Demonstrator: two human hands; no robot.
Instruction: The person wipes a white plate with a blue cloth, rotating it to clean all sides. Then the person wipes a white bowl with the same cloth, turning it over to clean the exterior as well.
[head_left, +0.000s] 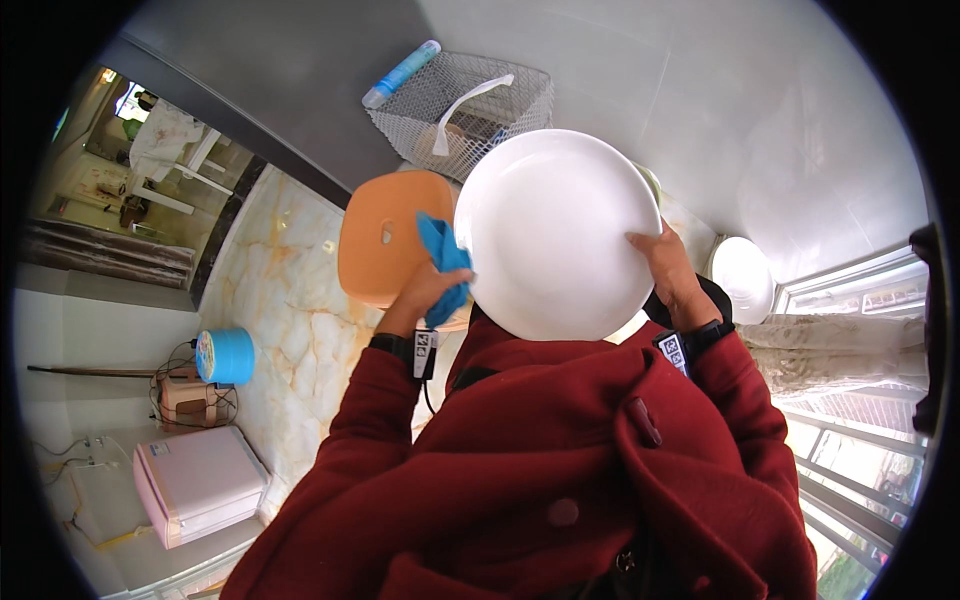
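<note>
A large white basin (559, 236), round and shallow-looking from above, is held up in front of my red coat. My right hand (670, 262) grips its right rim, with the thumb over the inner side. At the left rim, my left hand (435, 289) holds a blue cloth (448, 259) bunched in its fingers, close against the basin's edge. Just beyond that hand stands an orange plastic stool (390, 232) with a slot in its seat. The fingers of my right hand are mostly hidden beneath the rim.
Against the wall stands a grey mesh basket (457, 105) with a blue bottle (401, 75) along its edge. Another white round object (742, 279) is at the right by the curtain (825, 349). A pink appliance (202, 484) and blue round container (225, 356) stand at left on the marble-patterned floor (300, 322).
</note>
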